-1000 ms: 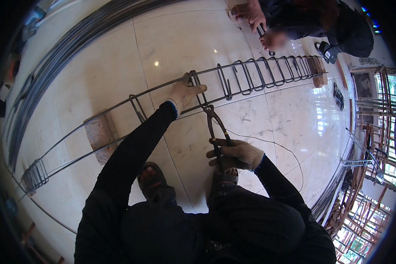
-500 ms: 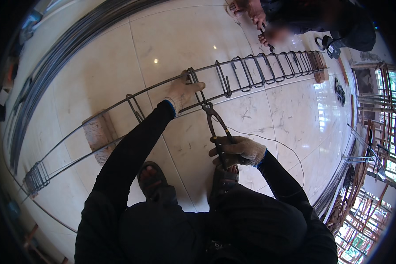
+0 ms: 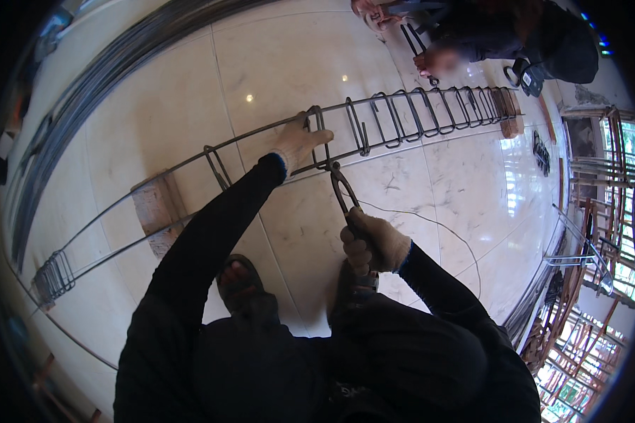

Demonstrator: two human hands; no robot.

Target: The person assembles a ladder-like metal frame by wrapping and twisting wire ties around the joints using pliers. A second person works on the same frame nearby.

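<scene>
A long rebar cage (image 3: 250, 135) runs across the floor, its square stirrups crowded toward the right. My left hand (image 3: 296, 143), in a cream glove, grips a stirrup (image 3: 317, 124) near the middle, thumb stretched across it to the right. In my gloved right hand (image 3: 381, 242) are dark tying pincers (image 3: 341, 185), handles squeezed together. Their jaws meet the near bar at the foot of that stirrup; what they bite on is too small to make out. A thin wire (image 3: 441, 224) trails over the tiles to the right of the pincers.
Wooden blocks (image 3: 155, 211) prop the cage, another (image 3: 509, 116) at its right end. Loose bars (image 3: 85, 116) lie bundled at the far left. Another person's hand (image 3: 441, 62) holds a similar tool beyond the cage. Timber and rods (image 3: 554, 303) lie along the right side.
My right hand has closed the spread pincer handles together and turned its grip. The left hand stays on the stirrup, shifted slightly right. The other person's tool has moved.
</scene>
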